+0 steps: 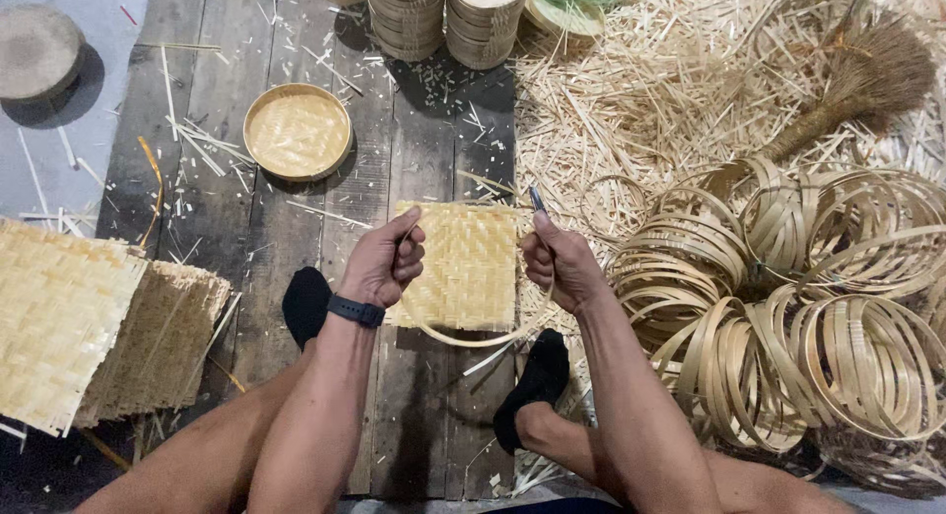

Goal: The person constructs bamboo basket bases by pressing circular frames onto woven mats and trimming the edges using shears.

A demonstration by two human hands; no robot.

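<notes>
A square woven bamboo mat [471, 263] is held between my two hands above the dark wooden floor. A thin bamboo hoop [483, 341] curves under the mat's near edge. My left hand [385, 261], with a dark wristband, grips the mat's left edge and the hoop. Fingers closed, my right hand [558, 263] holds a small dark-tipped tool [537, 199] pointing up at the mat's right edge, and also touches the hoop. My feet in black socks [537, 381] rest below the mat.
A stack of woven mats [89, 322] lies at the left. A finished round tray [298, 130] sits on the planks, with stacked trays [448, 16] beyond it. Many bamboo hoops [808, 307] are piled at the right, beside strip offcuts [641, 90] and a broom [857, 85].
</notes>
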